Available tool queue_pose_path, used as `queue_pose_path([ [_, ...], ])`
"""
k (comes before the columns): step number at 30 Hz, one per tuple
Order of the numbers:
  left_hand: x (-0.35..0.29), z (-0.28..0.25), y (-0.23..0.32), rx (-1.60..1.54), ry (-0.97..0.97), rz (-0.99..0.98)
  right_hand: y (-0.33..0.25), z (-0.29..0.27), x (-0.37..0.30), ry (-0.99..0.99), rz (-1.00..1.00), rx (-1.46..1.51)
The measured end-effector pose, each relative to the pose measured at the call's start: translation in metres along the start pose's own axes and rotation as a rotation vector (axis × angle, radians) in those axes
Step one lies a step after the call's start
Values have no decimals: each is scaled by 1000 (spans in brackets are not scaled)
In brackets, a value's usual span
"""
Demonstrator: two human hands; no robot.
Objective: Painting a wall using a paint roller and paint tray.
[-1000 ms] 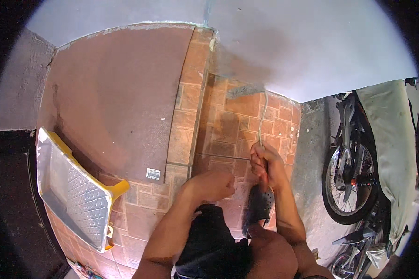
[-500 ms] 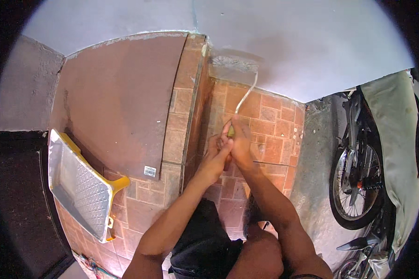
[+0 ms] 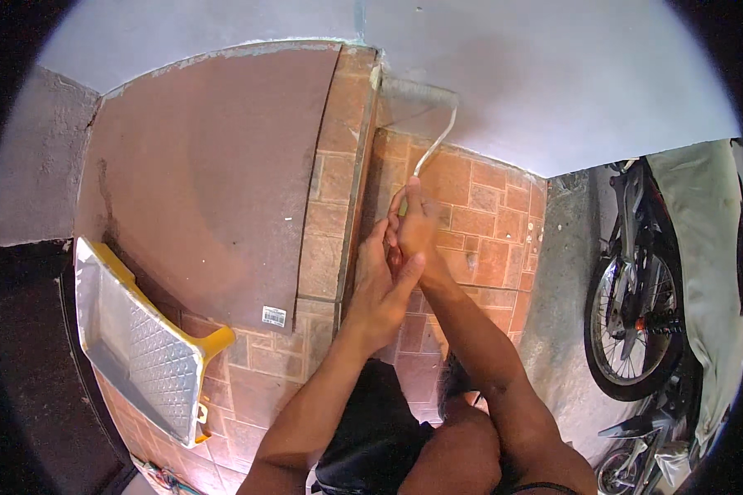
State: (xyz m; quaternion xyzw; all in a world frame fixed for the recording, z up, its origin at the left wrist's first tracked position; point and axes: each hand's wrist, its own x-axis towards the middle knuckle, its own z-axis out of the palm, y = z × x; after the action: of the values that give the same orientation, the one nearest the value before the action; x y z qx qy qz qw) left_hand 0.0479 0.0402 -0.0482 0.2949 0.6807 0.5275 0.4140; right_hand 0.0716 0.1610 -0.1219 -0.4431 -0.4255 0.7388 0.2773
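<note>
A paint roller stretches away from me, its pale bent wire frame (image 3: 440, 142) leading to a motion-blurred roller sleeve (image 3: 425, 91) against the lower part of the grey-white wall (image 3: 553, 82). My right hand (image 3: 419, 221) is wrapped around the roller's handle, which it mostly hides. Just below, my left hand (image 3: 376, 289) is loosened, thumb and fingers apart beside the handle's reddish lower end (image 3: 396, 259). Whether its fingertips touch the handle or my right hand, I cannot tell.
At left, a yellow-edged paint tray (image 3: 165, 359) with a ridged slope stands on the tiles. A brown board (image 3: 206, 181) covers the raised step, whose edge (image 3: 357, 206) runs beside my hands. A motorcycle wheel (image 3: 633, 326) and grey cover (image 3: 702, 247) are at right.
My right hand and the roller have moved farther away, the sleeve shifting up the wall. My left hand has slackened from its closed hold, its thumb now spread. The view has shifted slightly.
</note>
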Motion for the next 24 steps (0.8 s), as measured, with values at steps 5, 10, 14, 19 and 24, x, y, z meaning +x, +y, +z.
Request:
queue_pose_path([
  [5,0,1,-2,14,-10,98,27,0,10,90,-17,-97],
  [10,-1,1,1,0,17,112,4,9,0,97,39,-17],
  [14,-2,-6,6,35,35,136,-10,16,-9,56,24,-11],
  [19,0,-1,-5,29,40,157,14,8,6,127,9,-136],
  [24,0,-3,-2,137,44,145,22,2,11,80,-80,-3],
])
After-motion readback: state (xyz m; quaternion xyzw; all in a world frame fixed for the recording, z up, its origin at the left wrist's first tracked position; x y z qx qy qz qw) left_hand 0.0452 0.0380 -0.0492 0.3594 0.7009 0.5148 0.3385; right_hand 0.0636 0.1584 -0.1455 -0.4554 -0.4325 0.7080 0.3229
